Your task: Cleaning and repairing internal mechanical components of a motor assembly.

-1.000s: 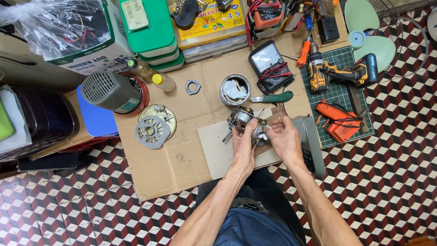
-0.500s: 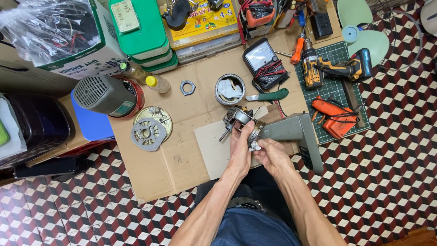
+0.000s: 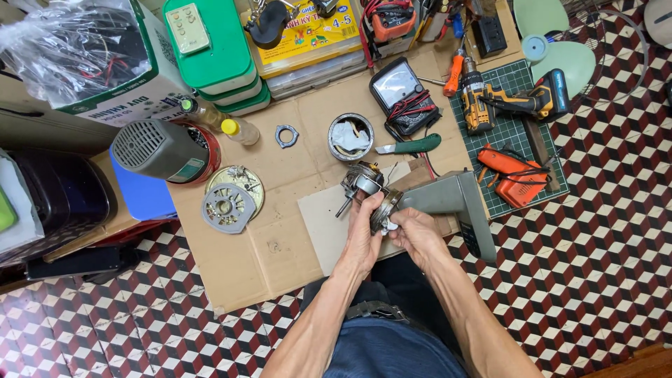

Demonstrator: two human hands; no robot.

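Right hand (image 3: 413, 234) shifted lower; both hands grip motor (image 3: 369, 190), left hand (image 3: 364, 234) beneath.

We held the small motor (image 3: 369, 187) over the cardboard sheet (image 3: 280, 210), left hand (image 3: 365, 234) gripping it, right hand (image 3: 414, 236) at its rim.

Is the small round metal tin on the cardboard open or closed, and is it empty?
Open, not empty: the round tin has no lid, and crumpled white material shows inside.
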